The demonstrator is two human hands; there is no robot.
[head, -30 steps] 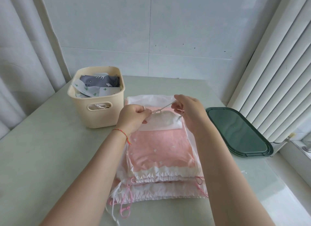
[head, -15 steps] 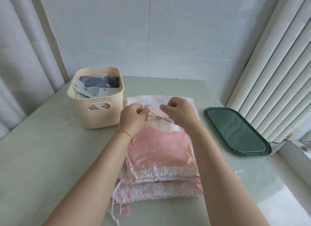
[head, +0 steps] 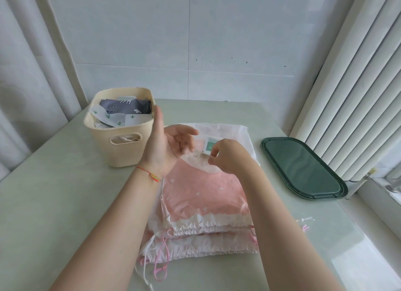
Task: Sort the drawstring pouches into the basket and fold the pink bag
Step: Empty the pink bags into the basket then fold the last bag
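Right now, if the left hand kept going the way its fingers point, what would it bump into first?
The left hand is open, palm up, fingers pointing right. Going straight on it would probably first meet the right hand, which pinches a thin translucent pouch over the pink bag; depth is unclear.

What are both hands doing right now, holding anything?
Left hand: open, palm up, fingers relaxed, holding nothing.
Right hand: pinching a small translucent pouch above the pink bag.
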